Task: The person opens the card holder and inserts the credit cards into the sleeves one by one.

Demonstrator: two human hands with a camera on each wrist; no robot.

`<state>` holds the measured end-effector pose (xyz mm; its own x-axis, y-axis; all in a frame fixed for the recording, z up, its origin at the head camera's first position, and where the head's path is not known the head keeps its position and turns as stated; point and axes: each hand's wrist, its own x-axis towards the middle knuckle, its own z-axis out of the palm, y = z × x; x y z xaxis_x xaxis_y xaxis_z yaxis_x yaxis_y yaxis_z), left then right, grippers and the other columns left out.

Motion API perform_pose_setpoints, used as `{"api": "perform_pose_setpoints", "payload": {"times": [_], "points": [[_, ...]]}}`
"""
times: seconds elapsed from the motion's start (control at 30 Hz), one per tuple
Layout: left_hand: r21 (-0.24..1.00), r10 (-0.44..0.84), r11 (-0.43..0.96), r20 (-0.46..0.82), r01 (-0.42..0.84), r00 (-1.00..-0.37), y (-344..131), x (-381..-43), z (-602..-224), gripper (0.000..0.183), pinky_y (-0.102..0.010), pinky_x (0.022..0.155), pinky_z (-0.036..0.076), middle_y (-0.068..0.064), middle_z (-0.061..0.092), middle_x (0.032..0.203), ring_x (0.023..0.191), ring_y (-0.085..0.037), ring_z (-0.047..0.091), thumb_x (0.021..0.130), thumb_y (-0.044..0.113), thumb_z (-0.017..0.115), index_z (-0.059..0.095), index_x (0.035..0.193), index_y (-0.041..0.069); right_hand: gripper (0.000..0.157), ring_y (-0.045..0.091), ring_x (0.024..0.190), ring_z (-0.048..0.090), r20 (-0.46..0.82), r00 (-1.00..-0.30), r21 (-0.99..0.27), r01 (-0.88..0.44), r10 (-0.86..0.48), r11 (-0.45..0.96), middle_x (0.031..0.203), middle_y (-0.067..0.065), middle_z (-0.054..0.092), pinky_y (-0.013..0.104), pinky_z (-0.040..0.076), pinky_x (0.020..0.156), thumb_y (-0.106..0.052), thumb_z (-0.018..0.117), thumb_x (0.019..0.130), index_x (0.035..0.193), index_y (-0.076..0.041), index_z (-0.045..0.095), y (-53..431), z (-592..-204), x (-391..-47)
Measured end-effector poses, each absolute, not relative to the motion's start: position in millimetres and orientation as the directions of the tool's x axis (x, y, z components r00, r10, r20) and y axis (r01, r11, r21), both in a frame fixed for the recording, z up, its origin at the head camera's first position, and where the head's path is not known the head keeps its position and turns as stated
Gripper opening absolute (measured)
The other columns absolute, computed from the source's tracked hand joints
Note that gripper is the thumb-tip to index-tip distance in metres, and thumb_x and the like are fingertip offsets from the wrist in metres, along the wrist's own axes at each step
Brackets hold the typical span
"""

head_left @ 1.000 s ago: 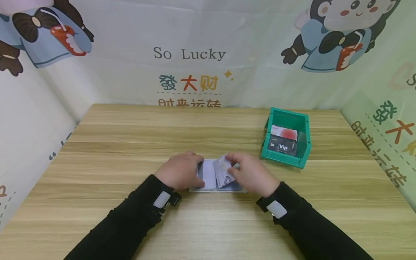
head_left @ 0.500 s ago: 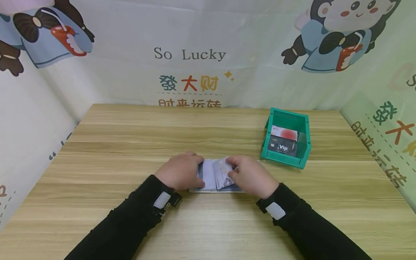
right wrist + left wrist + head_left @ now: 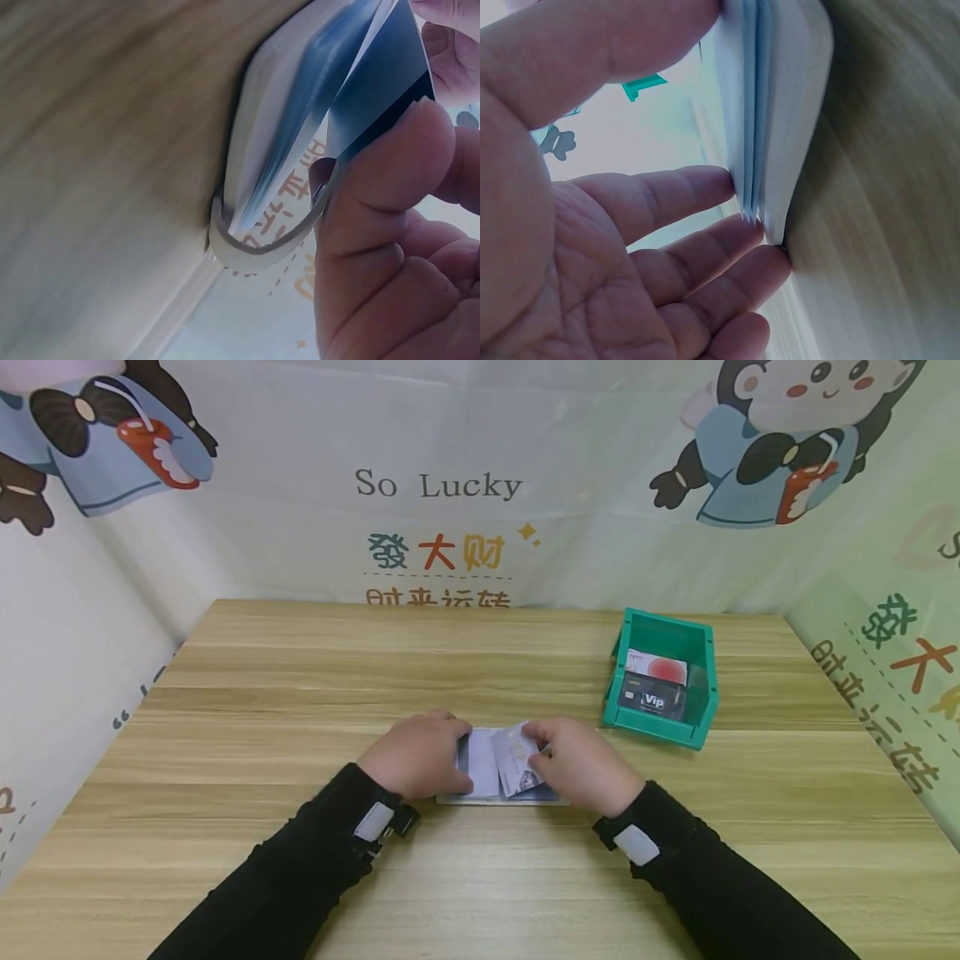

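Note:
An open card holder [image 3: 482, 764] with clear sleeves and a pale cover [image 3: 799, 90] lies on the wooden table in the head view. My left hand [image 3: 412, 756] grips its left side, thumb on the page and fingertips against the page edges and cover. A pale printed card [image 3: 516, 762] slants over the holder's right half, pinched between thumb and fingers of my right hand [image 3: 588, 764]. The right wrist view shows that card's dark back [image 3: 382, 82] at the sleeves. A curved strap [image 3: 255, 259] stands out from the cover there. How far the card sits inside a sleeve is hidden.
Behind and to the right of the holder stands a green bin [image 3: 652, 735]. Inside it lie a white card with a red circle [image 3: 666, 669] and a black Vip card [image 3: 637, 693]. A printed cloth [image 3: 442, 427] hangs behind the table [image 3: 337, 660].
The pale card and my right hand have shifted only slightly, a little to the right and down. My left hand holds its place on the card holder.

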<state>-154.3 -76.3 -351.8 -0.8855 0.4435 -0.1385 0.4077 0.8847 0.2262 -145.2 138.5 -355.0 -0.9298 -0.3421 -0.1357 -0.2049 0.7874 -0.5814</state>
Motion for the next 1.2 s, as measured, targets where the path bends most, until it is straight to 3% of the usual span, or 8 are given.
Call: {"api": "perform_pose_setpoints", "payload": {"times": [0.37,0.73,1.0,1.2], "points": [[0.221,0.448,0.884,-0.143,0.413,-0.883,-76,-154,-351,0.068,-0.04,0.09,0.042,-0.008,0.055,0.124,0.102,-0.019,0.049,0.071,0.041,0.076,0.057,0.128,0.009,0.037,0.018,0.085,0.053,-0.168,-0.923,-0.598,-0.185,-0.347,0.78,0.116,0.004,0.059,0.03,0.048,0.062,-0.014,0.061,0.09,0.127,-0.01,0.058,143,-352,-146],[0.233,0.455,0.878,-0.137,0.418,-0.88,-76,-154,-352,0.068,-0.037,0.081,0.044,-0.006,0.055,0.122,0.09,-0.016,0.048,0.071,0.042,0.076,0.057,0.127,0.01,0.041,0.014,0.086,0.053,-0.147,-0.92,-0.565,-0.223,-0.363,0.794,0.117,0.003,0.06,0.03,0.047,0.074,-0.016,0.064,0.089,0.128,-0.01,0.057,134,-355,-145],[0.237,0.461,0.876,-0.153,0.42,-0.874,-76,-154,-351,0.073,-0.038,0.083,0.044,-0.007,0.053,0.126,0.094,-0.017,0.048,0.069,0.047,0.076,0.056,0.129,0.01,0.043,0.014,0.093,0.052,-0.131,-0.908,-0.533,-0.275,-0.399,0.8,0.121,0.008,0.059,0.039,0.044,0.092,-0.015,0.066,0.086,0.127,-0.005,0.057,128,-357,-144],[0.241,0.47,0.87,-0.15,0.429,-0.87,-75,-154,-350,0.077,-0.036,0.079,0.044,-0.006,0.055,0.124,0.09,-0.016,0.048,0.067,0.049,0.077,0.055,0.13,0.009,0.048,0.016,0.095,0.051,-0.151,-0.91,-0.517,-0.261,-0.387,0.815,0.125,0.009,0.056,0.038,0.044,0.092,-0.016,0.069,0.085,0.129,-0.005,0.055,122,-356,-142]]}}
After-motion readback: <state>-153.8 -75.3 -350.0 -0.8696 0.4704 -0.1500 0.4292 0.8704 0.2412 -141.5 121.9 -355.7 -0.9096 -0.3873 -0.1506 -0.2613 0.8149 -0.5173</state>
